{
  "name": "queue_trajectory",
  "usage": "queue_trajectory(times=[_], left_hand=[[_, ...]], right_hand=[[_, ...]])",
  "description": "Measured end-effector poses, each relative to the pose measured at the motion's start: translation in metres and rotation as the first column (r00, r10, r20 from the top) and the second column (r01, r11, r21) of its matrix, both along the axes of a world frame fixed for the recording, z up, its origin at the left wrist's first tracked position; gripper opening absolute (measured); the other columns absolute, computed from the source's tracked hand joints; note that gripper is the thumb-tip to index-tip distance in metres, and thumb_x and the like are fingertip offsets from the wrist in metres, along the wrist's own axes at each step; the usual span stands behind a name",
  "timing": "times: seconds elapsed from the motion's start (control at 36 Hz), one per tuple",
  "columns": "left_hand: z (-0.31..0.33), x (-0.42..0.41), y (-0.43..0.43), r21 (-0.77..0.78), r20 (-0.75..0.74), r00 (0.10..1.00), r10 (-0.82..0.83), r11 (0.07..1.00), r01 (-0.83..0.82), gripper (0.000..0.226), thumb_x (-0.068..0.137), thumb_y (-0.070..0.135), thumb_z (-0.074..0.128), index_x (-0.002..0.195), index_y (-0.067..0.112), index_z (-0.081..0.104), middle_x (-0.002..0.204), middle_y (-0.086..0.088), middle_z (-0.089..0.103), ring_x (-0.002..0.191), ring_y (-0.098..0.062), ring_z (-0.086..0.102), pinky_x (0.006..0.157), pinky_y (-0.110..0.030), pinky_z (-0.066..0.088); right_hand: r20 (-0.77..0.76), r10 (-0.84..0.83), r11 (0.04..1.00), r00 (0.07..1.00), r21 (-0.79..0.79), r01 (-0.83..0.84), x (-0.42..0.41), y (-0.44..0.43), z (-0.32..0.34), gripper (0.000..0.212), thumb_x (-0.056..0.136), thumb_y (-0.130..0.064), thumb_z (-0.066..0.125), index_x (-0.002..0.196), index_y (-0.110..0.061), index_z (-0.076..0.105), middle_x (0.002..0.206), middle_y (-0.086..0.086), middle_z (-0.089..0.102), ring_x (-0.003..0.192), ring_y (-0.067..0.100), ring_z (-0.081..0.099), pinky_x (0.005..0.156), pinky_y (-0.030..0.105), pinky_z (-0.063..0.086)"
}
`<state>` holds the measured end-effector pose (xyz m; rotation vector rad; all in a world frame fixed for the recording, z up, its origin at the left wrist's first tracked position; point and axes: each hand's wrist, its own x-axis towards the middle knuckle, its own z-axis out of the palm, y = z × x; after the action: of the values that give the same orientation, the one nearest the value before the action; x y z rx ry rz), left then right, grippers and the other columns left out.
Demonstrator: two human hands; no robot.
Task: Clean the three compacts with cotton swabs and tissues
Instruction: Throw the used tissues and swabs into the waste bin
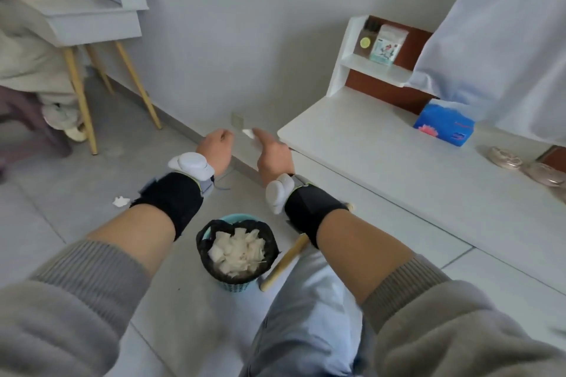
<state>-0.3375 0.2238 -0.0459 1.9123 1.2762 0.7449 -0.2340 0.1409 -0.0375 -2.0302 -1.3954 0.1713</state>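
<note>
Our right hand (274,154) is out in front of us, over the floor. Its fingertips pinch a small white scrap of tissue (248,132). Our left hand (216,148) is just beside it, a little apart. Its fingers curl away from us, so we cannot tell if it holds anything. Below our hands, between our arms, the bin (237,285) sits on the floor, full of used tissues. The desk (367,147) begins just to the right of our right hand, at its left front corner. The compacts (503,157) lie far along it, near its right end, past the blue tissue pack (444,127). So they are off to our right, well apart from both hands. We think the right hand is the nearer one to reach them.
</note>
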Motion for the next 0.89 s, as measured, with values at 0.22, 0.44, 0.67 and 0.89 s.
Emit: queue_trajectory(times=[0.22, 0.44, 0.67, 0.89], left_hand=[[0.025, 0.09, -0.049, 0.159, 0.045, 0.992, -0.119, 0.981, 0.111, 0.035, 0.099, 0.026, 0.038, 0.125, 0.012, 0.057, 0.123, -0.01, 0.061, 0.11, -0.032, 0.053, 0.087, -0.032, 0.039], [0.049, 0.19, -0.11, 0.322, -0.105, 0.944, -0.314, 0.887, 0.331, 0.035, 0.092, 0.023, 0.05, 0.125, 0.014, 0.059, 0.125, -0.01, 0.062, 0.116, -0.031, 0.053, 0.098, -0.035, 0.037], [0.06, 0.283, -0.189, 0.287, -0.161, 0.818, -0.552, 0.767, 0.574, 0.038, 0.092, 0.021, 0.051, 0.129, 0.014, 0.055, 0.134, -0.009, 0.056, 0.122, -0.029, 0.051, 0.1, -0.034, 0.039], [0.051, 0.33, -0.221, 0.214, -0.27, 0.72, -0.64, 0.689, 0.692, 0.041, 0.093, 0.024, 0.048, 0.133, 0.016, 0.051, 0.135, -0.008, 0.055, 0.121, -0.029, 0.051, 0.1, -0.036, 0.041]], right_hand=[[-0.053, -0.211, 0.873, 0.976, 0.439, 0.212, 0.089, -0.056, 0.038, 0.06, 0.075, 0.014, 0.035, 0.128, -0.005, 0.056, 0.128, 0.013, 0.06, 0.117, 0.029, 0.056, 0.098, 0.023, 0.037], [-0.172, -0.617, 0.694, 0.768, 0.342, 0.634, 0.212, -0.169, 0.058, 0.061, 0.081, 0.013, 0.034, 0.134, -0.011, 0.052, 0.135, 0.009, 0.055, 0.122, 0.027, 0.051, 0.096, 0.02, 0.032], [-0.153, -0.848, 0.466, 0.507, 0.239, 0.852, 0.301, -0.315, 0.061, 0.062, 0.08, 0.009, 0.034, 0.132, -0.018, 0.054, 0.131, 0.011, 0.057, 0.119, 0.031, 0.051, 0.092, 0.032, 0.039], [0.105, -0.808, 0.532, 0.58, -0.294, 0.794, 0.345, -0.375, 0.035, 0.039, 0.094, -0.008, 0.037, 0.131, -0.009, 0.053, 0.132, 0.016, 0.054, 0.122, 0.031, 0.05, 0.103, 0.035, 0.037]])
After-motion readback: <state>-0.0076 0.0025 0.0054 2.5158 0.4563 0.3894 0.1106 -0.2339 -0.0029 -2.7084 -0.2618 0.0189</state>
